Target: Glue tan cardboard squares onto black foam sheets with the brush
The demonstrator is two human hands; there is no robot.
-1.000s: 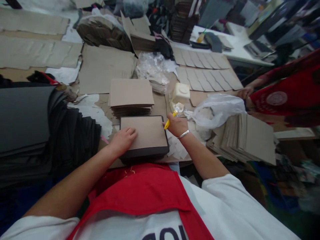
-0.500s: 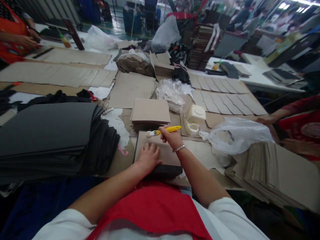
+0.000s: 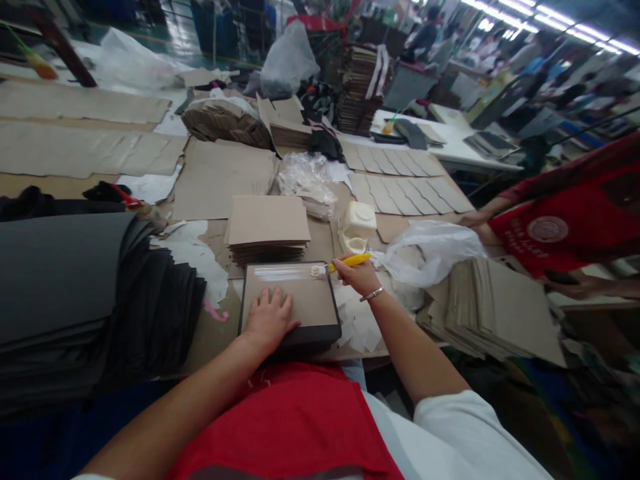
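Note:
My right hand (image 3: 354, 272) is closed around the yellow handle of a paintbrush (image 3: 356, 260). The bristles touch the top right of a brown cardboard sheet (image 3: 305, 303), and a shiny white streak of glue-like liquid (image 3: 280, 272) runs along its far edge. My left hand (image 3: 269, 319) lies flat on the sheet's left part, fingers spread. Under the sheet is a dark grey stack (image 3: 310, 337), its border showing around the edges. Just beyond stands a pile of smaller cardboard pieces (image 3: 270, 223). A cream plastic container (image 3: 359, 223) with a cut opening sits beyond my right hand.
Tall dark sheets (image 3: 60, 267) are piled at left. On the right are a white plastic bag (image 3: 430, 250) and leaning cardboard sheets (image 3: 515, 307). A co-worker in a red apron (image 3: 565, 220) stands at the right edge. Overlapping cardboard strips (image 3: 410, 193) lie farther back.
My right hand has drawn the brush rightward across the sheet's far edge, and a wet white streak now shows there. My left hand stays on the sheet. The camera view has turned right.

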